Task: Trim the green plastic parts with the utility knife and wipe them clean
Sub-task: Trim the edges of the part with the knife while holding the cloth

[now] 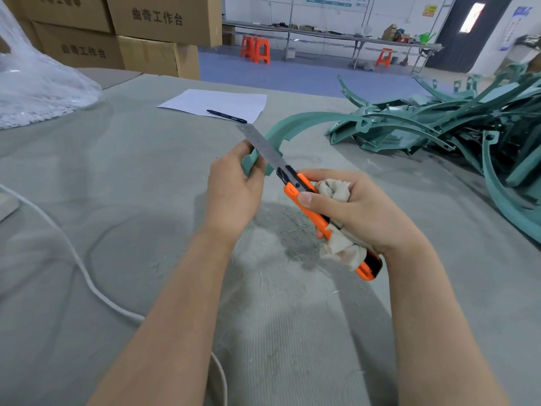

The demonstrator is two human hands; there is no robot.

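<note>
Over grey table (117, 200), utility knife (290, 192) angled up-left, blade (263, 148) across green part (292, 121)

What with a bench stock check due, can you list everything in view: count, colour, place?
held part: one, teal, left hand.
utility knife: one, orange-black, right hand.
cloth: one, off-white, right hand.
parts pile: many, teal, table right.
paper: one, white, table far side.
pen: one, dark, on paper.
bag: one, clear, table left.
cable: one, white, table left.
boxes: several, brown, behind table.
stools: three, orange, floor beyond.
hands: two; left grips held part, right grips utility knife and cloth.
</note>
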